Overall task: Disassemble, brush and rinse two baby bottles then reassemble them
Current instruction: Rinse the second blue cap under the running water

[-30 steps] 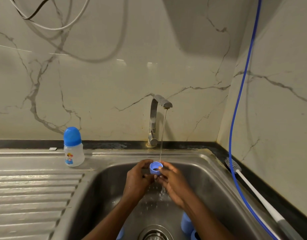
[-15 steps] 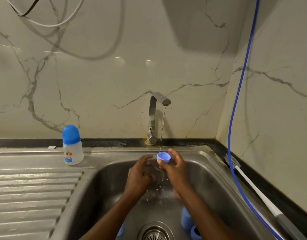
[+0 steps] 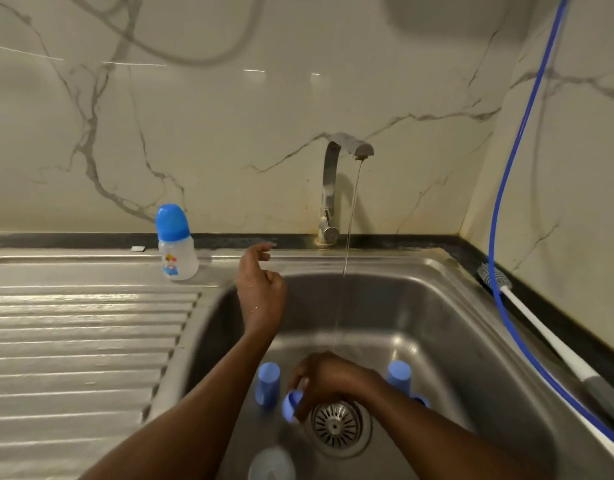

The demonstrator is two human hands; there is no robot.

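In the sink [image 3: 437, 306], the right hand [image 3: 329, 382] has dropped from the stream [image 3: 350, 220] to beside the drain [image 3: 336, 424], pinching the small blue cap [image 3: 291, 407], so its rinse appears finished. The left hand [image 3: 260, 289], loosely curled and empty, has lifted toward the assembled bottle [image 3: 176, 247] on the drainboard [image 3: 73, 323]. A pale part [image 3: 271, 464] at the lower edge is cut off, unidentifiable.

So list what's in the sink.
A left blue cover, a right blue cover, a strainer, a clear bottle, and a small blue cap pinched by the right hand. The right arm hides most of another blue piece.
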